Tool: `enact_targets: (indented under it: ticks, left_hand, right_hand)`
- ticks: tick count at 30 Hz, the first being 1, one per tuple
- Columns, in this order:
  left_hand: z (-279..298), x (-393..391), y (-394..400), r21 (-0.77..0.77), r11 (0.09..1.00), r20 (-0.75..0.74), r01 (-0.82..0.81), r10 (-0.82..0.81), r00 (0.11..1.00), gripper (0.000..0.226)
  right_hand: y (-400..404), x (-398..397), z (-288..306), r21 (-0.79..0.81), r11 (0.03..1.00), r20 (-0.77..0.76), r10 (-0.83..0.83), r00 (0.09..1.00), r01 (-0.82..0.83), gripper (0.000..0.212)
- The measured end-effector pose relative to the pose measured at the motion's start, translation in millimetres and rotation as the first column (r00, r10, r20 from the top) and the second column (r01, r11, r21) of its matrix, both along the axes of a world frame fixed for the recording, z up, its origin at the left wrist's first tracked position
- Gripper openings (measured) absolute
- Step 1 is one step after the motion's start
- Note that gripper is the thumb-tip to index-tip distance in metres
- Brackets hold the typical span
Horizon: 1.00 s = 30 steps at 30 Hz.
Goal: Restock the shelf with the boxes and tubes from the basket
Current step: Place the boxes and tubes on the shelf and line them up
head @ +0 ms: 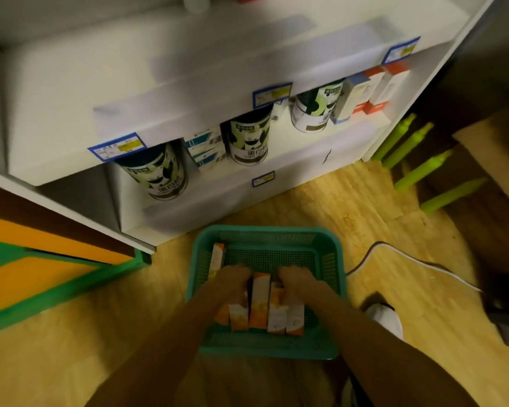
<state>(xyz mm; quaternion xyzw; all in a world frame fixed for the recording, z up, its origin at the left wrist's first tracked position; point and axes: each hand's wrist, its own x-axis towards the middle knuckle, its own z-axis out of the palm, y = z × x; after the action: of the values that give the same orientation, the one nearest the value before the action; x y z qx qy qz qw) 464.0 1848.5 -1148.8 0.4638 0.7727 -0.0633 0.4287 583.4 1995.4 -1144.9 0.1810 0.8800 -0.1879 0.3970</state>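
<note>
Both hands down in the basket (pixel 329 254) on the floor. Left hand (pixel 232 282) and right hand (pixel 296 284) curl round the row of boxes (pixel 260 301), squeezing from either side. Keep pressure even, lift level, or the middle ones drop. Shelf (pixel 247 183) just ahead.

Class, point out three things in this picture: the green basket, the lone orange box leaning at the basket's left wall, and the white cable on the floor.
green basket (pixel 265 232), head view, far rim.
lone orange box (pixel 217 258), head view, front face.
white cable (pixel 373 248), head view, curved bend.
</note>
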Motion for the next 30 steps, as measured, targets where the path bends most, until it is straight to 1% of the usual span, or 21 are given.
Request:
enact_targets:
  ticks: [2,3,6,9,10,13,15,19,23,26,28,30]
  left_hand:
    - [22,-9,-5,0.025,0.999,0.027,-0.029,0.028,0.999,0.044]
    - [37,-15,-4,0.041,0.999,0.012,-0.033,0.032,0.999,0.041]
    - [86,-37,2,0.11,0.992,-0.061,-0.056,0.063,0.996,0.041]
    - [141,-57,9,0.227,0.97,-0.12,-0.09,0.12,0.986,0.036]
    - [158,-61,11,0.263,0.961,-0.158,-0.086,0.131,0.979,0.037]
    - [212,-69,19,0.354,0.935,-0.293,-0.011,0.122,0.948,0.049]
    - [246,-73,21,0.404,0.915,-0.331,0.009,0.137,0.934,0.053]
    - [326,-81,19,0.516,0.856,-0.383,0.042,0.186,0.905,0.052]
    - [421,-85,11,0.653,0.751,-0.437,0.1,0.266,0.859,0.066]
    - [489,-91,7,0.727,0.669,-0.489,0.153,0.348,0.799,0.066]
    - [525,-97,2,0.753,0.627,-0.524,0.197,0.392,0.756,0.067]
    - [557,-105,-2,0.763,0.602,-0.557,0.237,0.426,0.713,0.067]
  right_hand:
    - [8,-2,23,-0.043,0.998,-0.062,-0.058,0.996,0.055,0.031]
    - [13,-4,37,-0.049,0.995,-0.121,-0.093,0.988,0.087,0.032]
    - [33,-10,83,-0.042,0.988,-0.272,-0.156,0.95,0.151,0.043]
    - [45,-15,130,-0.009,0.984,-0.389,-0.166,0.906,0.176,0.043]
    - [48,-18,145,0.008,0.983,-0.42,-0.162,0.893,0.182,0.043]
    - [52,-25,195,0.053,0.981,-0.505,-0.133,0.853,0.185,0.042]
    - [55,-31,227,0.067,0.979,-0.572,-0.121,0.811,0.194,0.041]
    - [61,-47,299,0.066,0.974,-0.711,-0.105,0.695,0.215,0.046]
    - [64,-65,385,0.066,0.978,-0.846,-0.05,0.531,0.197,0.046]
    - [65,-78,449,0.067,0.975,-0.923,-0.02,0.384,0.213,0.048]
    - [65,-88,487,0.083,0.976,-0.949,0.016,0.314,0.2,0.049]
    - [62,-98,522,0.056,0.979,-0.969,0.005,0.246,0.198,0.051]
